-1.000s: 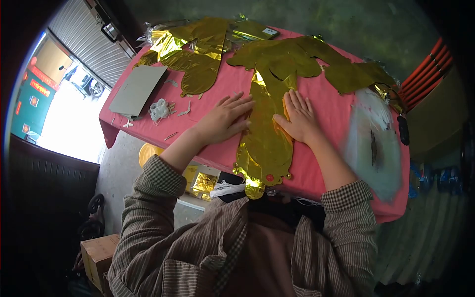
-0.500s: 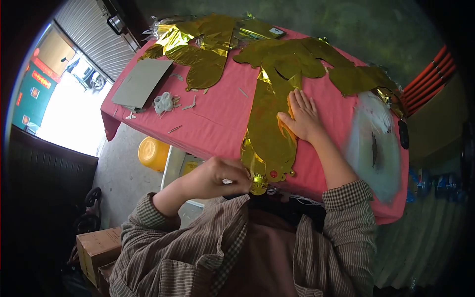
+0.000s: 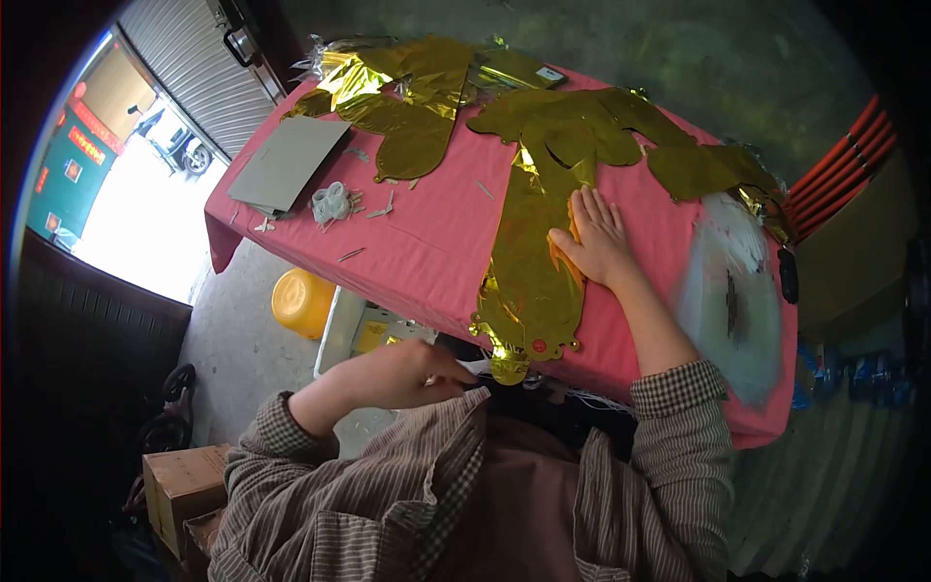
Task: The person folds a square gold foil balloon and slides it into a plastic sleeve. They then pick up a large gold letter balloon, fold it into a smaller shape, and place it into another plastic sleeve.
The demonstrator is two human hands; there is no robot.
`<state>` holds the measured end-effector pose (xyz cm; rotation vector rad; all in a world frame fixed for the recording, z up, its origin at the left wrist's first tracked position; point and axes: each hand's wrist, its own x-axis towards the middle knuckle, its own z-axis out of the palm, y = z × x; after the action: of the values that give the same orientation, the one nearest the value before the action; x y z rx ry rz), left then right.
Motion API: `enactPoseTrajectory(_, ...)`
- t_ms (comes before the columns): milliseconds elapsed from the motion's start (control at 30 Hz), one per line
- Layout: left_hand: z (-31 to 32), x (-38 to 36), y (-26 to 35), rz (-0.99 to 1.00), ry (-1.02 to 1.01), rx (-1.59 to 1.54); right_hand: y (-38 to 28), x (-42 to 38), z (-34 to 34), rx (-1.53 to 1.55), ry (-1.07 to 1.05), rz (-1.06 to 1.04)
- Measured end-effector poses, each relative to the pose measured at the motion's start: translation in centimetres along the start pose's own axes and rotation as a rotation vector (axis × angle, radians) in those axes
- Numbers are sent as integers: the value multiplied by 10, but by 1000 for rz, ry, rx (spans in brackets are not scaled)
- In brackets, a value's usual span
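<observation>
A flat, uninflated gold foil balloon lies lengthwise across the pink-covered table. Its narrow rounded tab hangs over the near edge, and a red dot shows close to that end. My right hand rests flat on the balloon's right side, fingers stretched out, with a bit of orange beside the thumb. Just left of the tab, in front of my body, my left hand is closed with its fingers bent. Something small and white shows at its fingers, and I cannot tell what it is.
More gold foil balloons spread over the far side. To the left are grey boards, a clump of white string and small scraps. A whitish plastic sheet covers the right end. An orange bucket and a carton stand below.
My left hand has drawn away from the balloon's tab, a little left and down. My right hand stays flat on the foil, and the view has shifted slightly.
</observation>
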<state>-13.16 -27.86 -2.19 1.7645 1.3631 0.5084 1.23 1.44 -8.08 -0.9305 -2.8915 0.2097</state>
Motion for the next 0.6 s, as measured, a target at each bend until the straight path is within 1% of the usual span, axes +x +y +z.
enactPoseTrajectory(33, -10, 5, 10, 3, 0, 1, 0, 0, 0, -7, -4, 5)
enactPoseTrajectory(100, -29, 16, 22, 55, 311, -14, 1, 0, 0, -1, -3, 6)
enactPoseTrajectory(133, -36, 28, 17, 54, 314, -15, 1, 0, 0, 7, -2, 5)
enactPoseTrajectory(200, -47, 55, -3, 257, 578, 413, -1, 1, 0, -5, -5, 7)
enactPoseTrajectory(233, -50, 60, -13, 260, 578, 412, -1, 0, -1, -13, -12, 17)
enactPoseTrajectory(300, -53, 66, -28, 270, 408, 531, 0, 0, -1, 18, 0, 7)
enactPoseTrajectory(333, -53, 67, -32, 272, 401, 527, 0, -1, 0, 54, 10, -5)
enactPoseTrajectory(433, -54, 62, -42, 312, 401, 439, -1, -1, -1, 35, -2, 2)
enactPoseTrajectory(500, -59, 63, -52, 276, 389, 81, -3, -2, -2, 27, -12, 6)
enactPoseTrajectory(533, -64, 67, -53, 285, 384, 91, -3, -2, -3, 19, -22, 10)
enactPoseTrajectory(600, -75, 74, -53, 221, 352, 122, -2, -1, -3, 19, -12, 16)
